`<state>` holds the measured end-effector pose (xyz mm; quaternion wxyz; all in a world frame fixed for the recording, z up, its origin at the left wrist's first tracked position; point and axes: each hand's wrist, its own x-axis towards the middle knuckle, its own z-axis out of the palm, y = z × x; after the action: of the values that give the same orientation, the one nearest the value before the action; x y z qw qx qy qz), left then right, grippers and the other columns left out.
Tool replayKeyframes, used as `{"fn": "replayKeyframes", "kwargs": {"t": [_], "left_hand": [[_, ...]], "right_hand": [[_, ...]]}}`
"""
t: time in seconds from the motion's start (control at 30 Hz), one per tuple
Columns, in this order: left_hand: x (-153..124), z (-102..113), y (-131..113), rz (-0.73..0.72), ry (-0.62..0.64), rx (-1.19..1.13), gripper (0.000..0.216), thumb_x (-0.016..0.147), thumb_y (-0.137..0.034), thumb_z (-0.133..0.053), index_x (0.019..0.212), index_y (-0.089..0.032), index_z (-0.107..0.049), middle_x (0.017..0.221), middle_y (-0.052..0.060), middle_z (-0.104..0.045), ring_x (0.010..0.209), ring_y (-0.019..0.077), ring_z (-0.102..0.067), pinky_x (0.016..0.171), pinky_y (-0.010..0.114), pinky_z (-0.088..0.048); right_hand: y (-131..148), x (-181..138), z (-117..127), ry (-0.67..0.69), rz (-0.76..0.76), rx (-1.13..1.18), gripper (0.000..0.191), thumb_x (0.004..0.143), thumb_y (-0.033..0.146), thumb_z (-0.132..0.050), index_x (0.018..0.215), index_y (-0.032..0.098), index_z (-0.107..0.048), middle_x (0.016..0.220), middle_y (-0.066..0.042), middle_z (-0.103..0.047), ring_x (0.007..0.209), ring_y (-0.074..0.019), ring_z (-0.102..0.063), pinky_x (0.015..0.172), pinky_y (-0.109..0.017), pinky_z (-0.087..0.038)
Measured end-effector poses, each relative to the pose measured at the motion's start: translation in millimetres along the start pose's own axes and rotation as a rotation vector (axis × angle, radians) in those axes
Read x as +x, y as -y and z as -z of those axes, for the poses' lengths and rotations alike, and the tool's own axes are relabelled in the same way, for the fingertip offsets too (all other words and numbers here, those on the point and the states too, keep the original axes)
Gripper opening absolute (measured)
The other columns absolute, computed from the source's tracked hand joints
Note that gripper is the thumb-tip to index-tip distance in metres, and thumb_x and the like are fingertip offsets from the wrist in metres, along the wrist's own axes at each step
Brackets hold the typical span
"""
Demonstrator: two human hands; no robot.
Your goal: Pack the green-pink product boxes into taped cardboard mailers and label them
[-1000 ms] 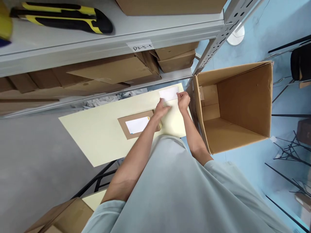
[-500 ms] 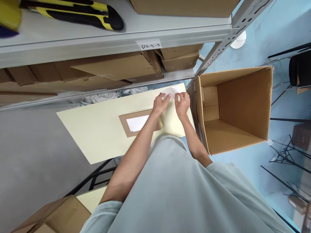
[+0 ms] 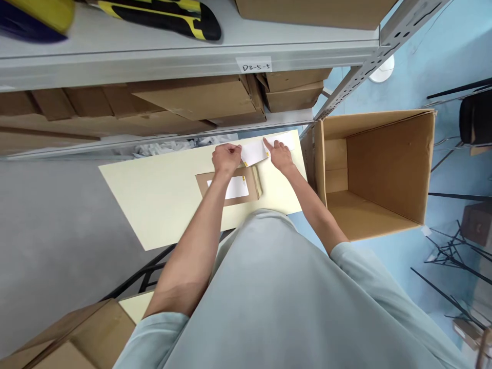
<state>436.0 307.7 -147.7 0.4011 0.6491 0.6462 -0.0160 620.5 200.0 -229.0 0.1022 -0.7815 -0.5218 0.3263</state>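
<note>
My left hand (image 3: 226,158) is closed, its thumb and fingertips pinching the left edge of a white label (image 3: 254,152) with small yellow marks. That label is partly lifted and joins a white label strip (image 3: 286,140) lying on the cream tabletop (image 3: 165,189). With its index finger stretched out, my right hand (image 3: 280,155) presses on the strip near where the two meet. Just below my hands lies a flat brown cardboard box (image 3: 251,185) bearing its own white label (image 3: 237,187); my left forearm covers part of it.
An open cardboard box (image 3: 388,154) stands right of the table. Behind it runs a grey metal shelf (image 3: 184,61) with brown boxes (image 3: 200,97), and a yellow-black utility knife (image 3: 169,18) lies on top. Another carton (image 3: 84,333) sits at lower left.
My left hand has moved left, away from my right hand, drawing out the white label. My right index finger now points onto the strip. The view has shifted slightly.
</note>
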Motion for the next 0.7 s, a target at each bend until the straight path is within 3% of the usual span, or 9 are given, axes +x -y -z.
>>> {"fn": "replayKeyframes", "kwargs": {"t": [0.13, 0.23, 0.4, 0.57, 0.7], "left_hand": [[-7, -3, -8, 0.105, 0.018, -0.001, 0.023, 0.107, -0.037, -0.065, 0.1, -0.02, -0.078, 0.092, 0.007, -0.082, 0.096, 0.0258, -0.077, 0.103, 0.038, -0.056], [-8, -7, -10, 0.095, 0.008, -0.01, 0.022, 0.106, -0.035, -0.066, 0.101, -0.019, -0.079, 0.103, 0.009, -0.084, 0.101, 0.0261, -0.077, 0.105, 0.039, -0.056], [-5, -11, -5, 0.093, -0.012, -0.004, 0.022, 0.104, -0.035, -0.066, 0.097, -0.02, -0.08, 0.103, 0.011, -0.082, 0.108, 0.0304, -0.077, 0.111, 0.043, -0.056], [-9, -6, 0, 0.071, -0.035, -0.028, 0.021, 0.102, -0.036, -0.068, 0.095, -0.02, -0.079, 0.099, 0.011, -0.08, 0.108, 0.0328, -0.075, 0.113, 0.046, -0.055], [-27, 8, 8, 0.026, -0.072, -0.107, 0.021, 0.1, -0.037, -0.069, 0.09, -0.021, -0.076, 0.09, 0.008, -0.078, 0.101, 0.0299, -0.076, 0.106, 0.043, -0.058]], "right_hand": [[-3, 9, -17, 0.016, -0.024, -0.012, 0.069, 0.109, 0.022, -0.056, 0.178, 0.025, -0.051, 0.155, -0.024, -0.065, 0.143, -0.0417, -0.059, 0.125, -0.067, -0.049], [-3, 10, -24, -0.009, -0.029, 0.026, 0.07, 0.109, 0.027, -0.06, 0.178, 0.024, -0.051, 0.157, -0.025, -0.064, 0.148, -0.0432, -0.056, 0.128, -0.071, -0.045], [-10, 15, -31, -0.049, 0.002, 0.092, 0.067, 0.111, 0.037, -0.058, 0.177, 0.026, -0.051, 0.153, -0.023, -0.066, 0.151, -0.0409, -0.055, 0.131, -0.071, -0.043], [-8, 16, -21, -0.006, -0.036, 0.003, 0.066, 0.113, 0.039, -0.056, 0.177, 0.026, -0.051, 0.157, -0.024, -0.064, 0.149, -0.0438, -0.058, 0.124, -0.074, -0.047], [8, 7, -1, 0.139, -0.092, -0.185, 0.077, 0.112, 0.023, -0.05, 0.186, 0.026, -0.032, 0.176, -0.027, -0.048, 0.155, -0.0466, -0.052, 0.122, -0.071, -0.047]]}}
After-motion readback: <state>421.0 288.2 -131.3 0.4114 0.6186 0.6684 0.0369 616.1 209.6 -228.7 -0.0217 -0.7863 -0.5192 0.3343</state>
